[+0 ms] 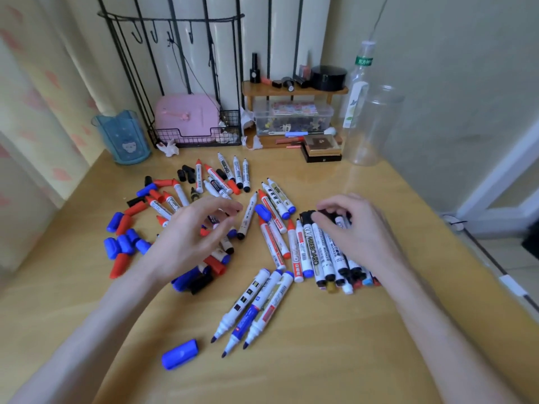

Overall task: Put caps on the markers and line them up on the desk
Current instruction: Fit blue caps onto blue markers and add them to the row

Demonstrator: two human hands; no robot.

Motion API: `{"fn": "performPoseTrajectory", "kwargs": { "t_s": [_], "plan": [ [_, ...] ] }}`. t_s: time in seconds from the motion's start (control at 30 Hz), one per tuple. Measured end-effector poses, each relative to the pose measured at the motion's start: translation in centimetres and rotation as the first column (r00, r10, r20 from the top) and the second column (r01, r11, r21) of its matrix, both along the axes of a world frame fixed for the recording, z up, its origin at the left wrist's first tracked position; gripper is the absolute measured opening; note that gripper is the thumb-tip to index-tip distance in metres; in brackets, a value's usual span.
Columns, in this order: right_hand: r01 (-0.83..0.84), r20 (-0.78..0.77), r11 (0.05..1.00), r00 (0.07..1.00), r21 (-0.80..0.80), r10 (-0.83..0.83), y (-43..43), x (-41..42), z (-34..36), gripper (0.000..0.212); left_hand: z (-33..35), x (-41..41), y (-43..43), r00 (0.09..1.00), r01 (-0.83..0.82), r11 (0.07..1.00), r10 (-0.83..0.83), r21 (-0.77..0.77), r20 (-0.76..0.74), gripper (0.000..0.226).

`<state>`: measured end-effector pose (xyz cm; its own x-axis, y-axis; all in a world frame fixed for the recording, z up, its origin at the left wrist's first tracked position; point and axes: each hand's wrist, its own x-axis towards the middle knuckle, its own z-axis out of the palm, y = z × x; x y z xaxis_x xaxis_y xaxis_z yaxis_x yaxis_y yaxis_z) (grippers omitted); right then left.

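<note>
The right hand (354, 228) pinches a black cap (308, 216) in its grip at the marker row (320, 252); the left hand (195, 231) hovers, grip slack.

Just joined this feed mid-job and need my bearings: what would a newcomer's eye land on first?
A mess of markers and loose red, blue and black caps covers the desk's middle and left, with the left hand hovering above it. On the right, the right hand touches the far end of a tidy row of markers. Nearest the camera lie three uncapped blue markers, a blue cap beside them.
</note>
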<state>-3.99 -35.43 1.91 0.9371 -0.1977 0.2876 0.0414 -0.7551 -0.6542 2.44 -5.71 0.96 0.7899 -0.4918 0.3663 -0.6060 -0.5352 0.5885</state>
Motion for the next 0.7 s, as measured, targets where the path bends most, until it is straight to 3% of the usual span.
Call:
{"fn": "performPoseTrajectory", "kwargs": {
  "t_s": [0.3,0.43,0.57,0.7],
  "plan": [
    [-0.177,-0.081,0.975,0.983,-0.134,0.168,6.6,4.0,-0.9,0.022,-1.5,-0.1,6.0,0.991,-0.128,0.992,0.129,-0.021,0.034,0.021],
    [-0.107,-0.049,0.950,0.994,-0.294,0.096,9.1,5.8,-1.2,0.018,-2.1,0.0,7.0,0.976,-0.204,0.979,0.204,-0.011,0.079,0.020],
    [0.007,-0.058,0.847,0.997,-0.531,-0.044,11.6,7.6,-1.6,0.038,-2.5,0.4,7.7,0.972,-0.217,0.976,0.217,-0.007,0.095,0.020],
    [0.015,-0.109,0.829,0.990,-0.559,-0.092,12.7,8.6,-2.0,0.041,-2.8,0.5,8.2,0.970,-0.222,0.975,0.221,-0.004,0.101,0.019]
  ]
}}
